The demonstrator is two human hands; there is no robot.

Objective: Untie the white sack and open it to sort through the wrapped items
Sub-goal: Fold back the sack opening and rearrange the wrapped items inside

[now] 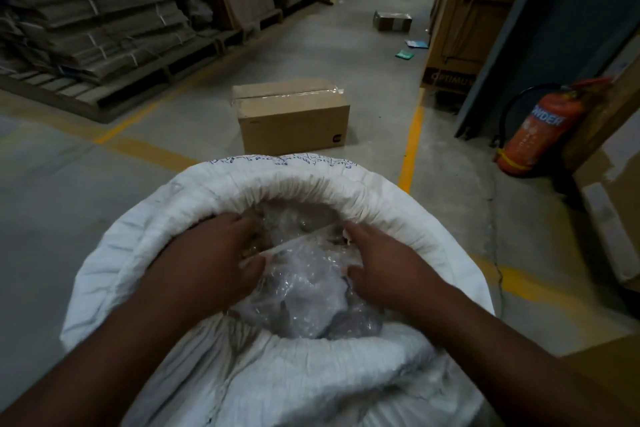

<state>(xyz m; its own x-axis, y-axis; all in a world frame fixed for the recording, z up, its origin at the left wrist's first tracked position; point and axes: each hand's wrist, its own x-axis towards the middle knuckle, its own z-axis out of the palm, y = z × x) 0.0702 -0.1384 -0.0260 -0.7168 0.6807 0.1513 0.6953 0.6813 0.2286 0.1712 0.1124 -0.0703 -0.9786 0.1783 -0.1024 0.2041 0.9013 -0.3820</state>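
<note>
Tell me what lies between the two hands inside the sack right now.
In the head view, a bubble-wrapped bundle fills the stretch between the left hand and right hand, inside the open white sack. Both hands touch it.

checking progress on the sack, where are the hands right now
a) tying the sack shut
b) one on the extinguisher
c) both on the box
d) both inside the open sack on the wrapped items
d: the sack has its rim rolled open, and the left hand and right hand are both inside it on the wrapped items.
</note>
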